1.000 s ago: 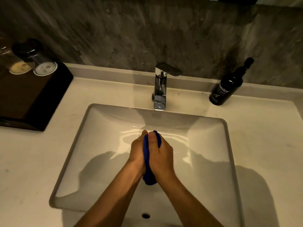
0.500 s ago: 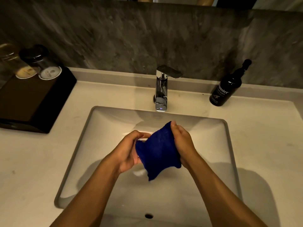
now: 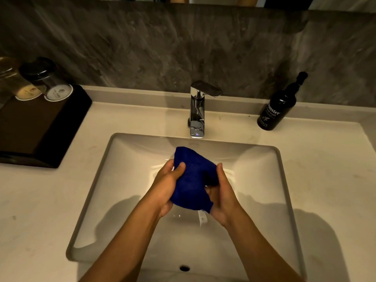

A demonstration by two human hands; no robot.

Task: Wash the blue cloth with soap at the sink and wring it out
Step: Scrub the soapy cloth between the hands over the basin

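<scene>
Cloth (image 3: pixel 192 180) sits bunched over the sink (image 3: pixel 284 180), left hand (image 3: pixel 165 186) and right hand (image 3: pixel 222 197) both squeezing it, no water runs from the tap (image 3: pixel 197 110), so wringing looks underway, not finished.

— Over the sink (image 3: pixel 97 192)?
— Holding a blue cloth (image 3: pixel 192 180), bunched, between left hand (image 3: pixel 165 188) and right hand (image 3: pixel 222 197), below the tap (image 3: pixel 198 110).
— White tag?
— Hanging from the cloth's lower edge.
— On the counter (image 3: pixel 325 180)?
— Black soap bottle (image 3: pixel 279 106) at right, dark tray (image 3: pixel 38 127) with two upturned glasses (image 3: pixel 47 81) at left.
</scene>
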